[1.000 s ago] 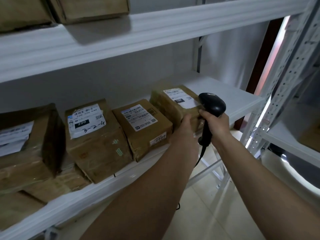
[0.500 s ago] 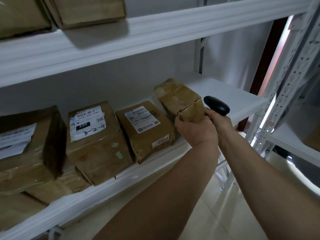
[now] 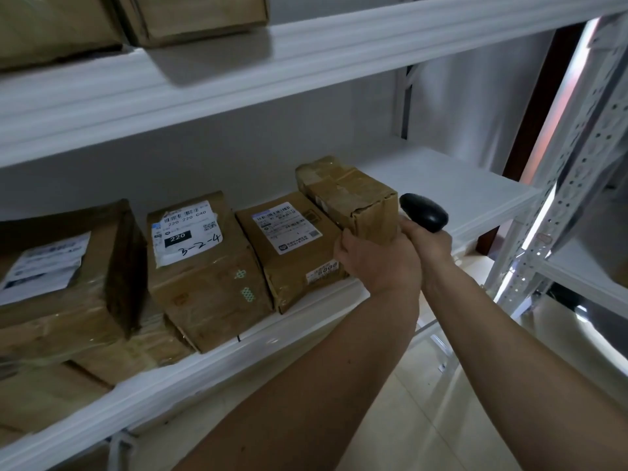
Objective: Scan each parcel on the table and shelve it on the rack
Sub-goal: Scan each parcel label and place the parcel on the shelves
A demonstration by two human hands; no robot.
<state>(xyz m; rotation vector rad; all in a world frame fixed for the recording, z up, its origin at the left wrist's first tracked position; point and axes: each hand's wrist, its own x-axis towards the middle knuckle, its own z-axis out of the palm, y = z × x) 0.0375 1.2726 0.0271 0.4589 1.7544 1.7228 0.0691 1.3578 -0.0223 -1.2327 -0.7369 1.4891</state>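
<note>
- Parcels line your middle shelf [image 3: 458, 185] from the left: a dark-sided taped box [image 3: 68, 266] with a white label sits at the far left, resting on flatter parcels beneath it.
- Next along you've got the box marked "3-2-4" [image 3: 200, 266], label up, standing just beside it.
- Then the labelled brown parcel [image 3: 292, 246], leaning back slightly, right up against the one you're handling.
- Your parcel [image 3: 350, 198] is at the right end of the row, tipped up on the shelf, its long axis running from the front edge back toward the wall, taped end face toward you, no label showing on top.
- Your left hand [image 3: 377, 260] grips that near end, thumb curled on the left face, the other fingers hidden behind the box.
- Your right hand [image 3: 430, 246] is tucked just behind it, wrapped round the handle of the black scanner [image 3: 424, 212], whose head pokes up just right of the parcel's near corner.
- Nothing stands on the shelf to the right of your parcel.
- Up top, the upper shelf [image 3: 306, 59] carries two more brown boxes [image 3: 190, 15].
- Far right, a perforated white upright [image 3: 574, 185] of the rack stands beside the shelf end, with a neighbouring shelf beyond it.
</note>
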